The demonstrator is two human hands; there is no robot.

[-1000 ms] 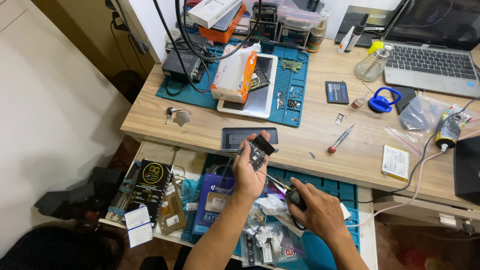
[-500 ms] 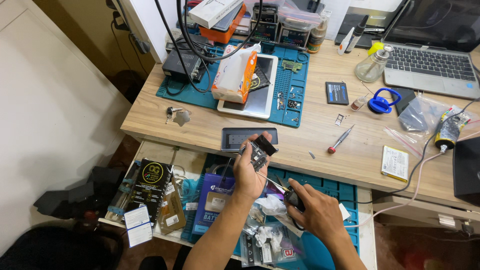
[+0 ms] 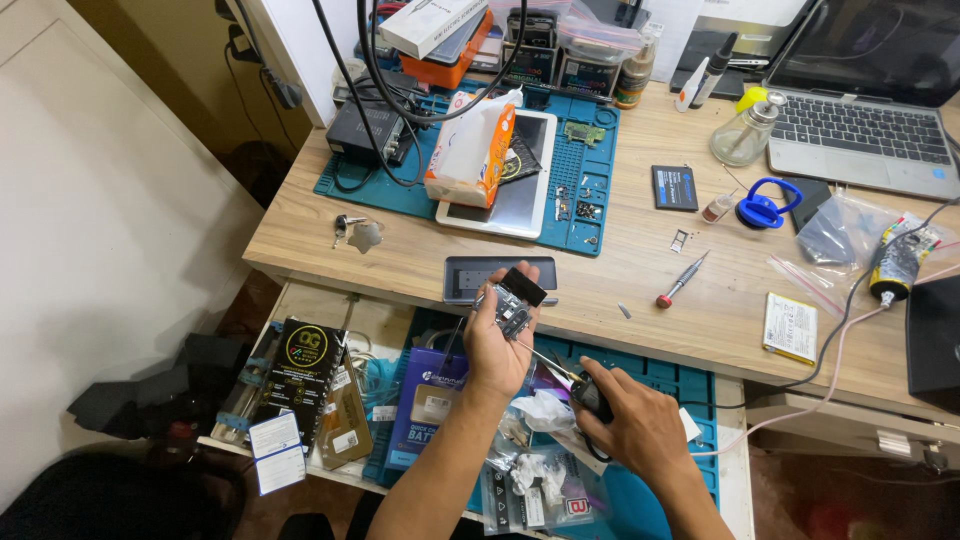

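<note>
My left hand [image 3: 498,345] is raised over the open drawer and holds a small circuit board [image 3: 515,304] with a black part on top, just in front of the desk edge. My right hand [image 3: 637,428] sits lower and to the right, closed on a dark-handled tool [image 3: 590,392] whose thin metal tip points up-left toward the board. A dark phone [image 3: 500,276] lies flat on the desk right behind the board.
The open drawer [image 3: 320,310] holds packaged parts and plastic bags. On the wooden desk [image 3: 400,250] lie a blue work mat [image 3: 590,170], a white tablet [image 3: 500,195], a tissue pack [image 3: 472,150], a red-tipped screwdriver [image 3: 682,279], a blue suction cup [image 3: 764,208] and a laptop [image 3: 865,120].
Both hands stay almost still. The board tilts slightly in my left hand while the tool tip stays near it.
</note>
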